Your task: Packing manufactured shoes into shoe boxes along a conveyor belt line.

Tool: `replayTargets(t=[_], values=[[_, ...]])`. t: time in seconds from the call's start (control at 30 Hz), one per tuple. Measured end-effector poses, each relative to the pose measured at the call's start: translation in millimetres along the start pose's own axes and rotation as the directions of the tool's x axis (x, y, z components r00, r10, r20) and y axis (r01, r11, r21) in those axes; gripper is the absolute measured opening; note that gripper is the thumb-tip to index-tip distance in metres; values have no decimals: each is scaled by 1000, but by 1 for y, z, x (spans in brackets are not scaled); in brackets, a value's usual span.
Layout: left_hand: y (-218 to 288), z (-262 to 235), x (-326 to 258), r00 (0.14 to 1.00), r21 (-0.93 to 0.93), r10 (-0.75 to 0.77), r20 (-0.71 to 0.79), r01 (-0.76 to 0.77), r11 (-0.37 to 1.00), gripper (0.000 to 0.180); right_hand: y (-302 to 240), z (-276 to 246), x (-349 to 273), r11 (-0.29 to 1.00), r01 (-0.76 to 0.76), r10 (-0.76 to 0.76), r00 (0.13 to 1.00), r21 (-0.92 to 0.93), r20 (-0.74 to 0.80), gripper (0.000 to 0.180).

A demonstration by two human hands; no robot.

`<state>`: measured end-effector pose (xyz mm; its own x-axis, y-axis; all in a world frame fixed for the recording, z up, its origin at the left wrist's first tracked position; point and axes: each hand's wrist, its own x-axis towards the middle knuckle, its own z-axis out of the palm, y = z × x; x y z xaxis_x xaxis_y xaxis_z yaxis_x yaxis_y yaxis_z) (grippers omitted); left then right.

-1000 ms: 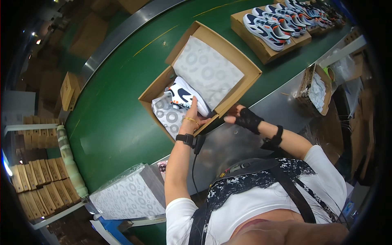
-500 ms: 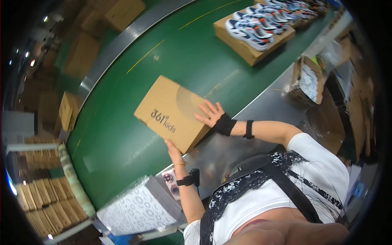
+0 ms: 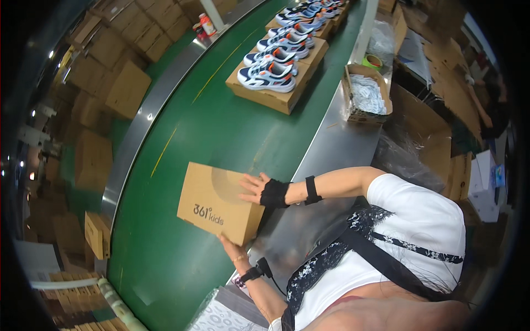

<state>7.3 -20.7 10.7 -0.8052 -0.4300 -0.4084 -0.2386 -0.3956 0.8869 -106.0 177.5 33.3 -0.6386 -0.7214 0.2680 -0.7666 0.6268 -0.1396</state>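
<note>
A closed tan cardboard shoebox (image 3: 207, 190) with dark print on its lid lies on the green conveyor belt, at the belt's near edge. My right hand (image 3: 255, 188), in a black fingerless wrist wrap, rests flat on the lid's right end with its fingers spread. Against the box's near side, at the lower corner, my left hand (image 3: 233, 251) grips it; some of those fingers are hidden by the box. Farther up the belt, several navy, white and orange sneakers (image 3: 268, 76) stand in a row on flat cardboard boxes (image 3: 287, 102).
A metal ledge (image 3: 326, 140) runs along the belt's near side. On it sits an open carton (image 3: 349, 105) of white paper packets, beside a green tape roll (image 3: 373, 60). A patterned white stack (image 3: 221, 317) lies near my left forearm. Stacked cartons (image 3: 130, 88) stand beyond the belt.
The view has turned, so the shoe row and ledge carton appear farther left. Both hands stay at the shoebox, the right one still flat on its lid.
</note>
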Motion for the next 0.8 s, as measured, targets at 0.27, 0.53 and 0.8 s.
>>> replayTargets(t=[0.27, 0.53, 0.8], values=[[39, 41, -75, 992, -456, -46, 119, 96, 885, 61, 21, -100, -14, 974, 204, -183, 967, 103, -178, 44], [53, -20, -181, 903, -481, 142, -404, -342, 807, 59, 215, -128, -27, 998, -30, 9, 932, -52, -362, 37], [-7, -97, -279, 599, -399, -91, -796, -405, 823, 58, 344, -172, 11, 845, -514, 531, 839, -150, 119, 55]])
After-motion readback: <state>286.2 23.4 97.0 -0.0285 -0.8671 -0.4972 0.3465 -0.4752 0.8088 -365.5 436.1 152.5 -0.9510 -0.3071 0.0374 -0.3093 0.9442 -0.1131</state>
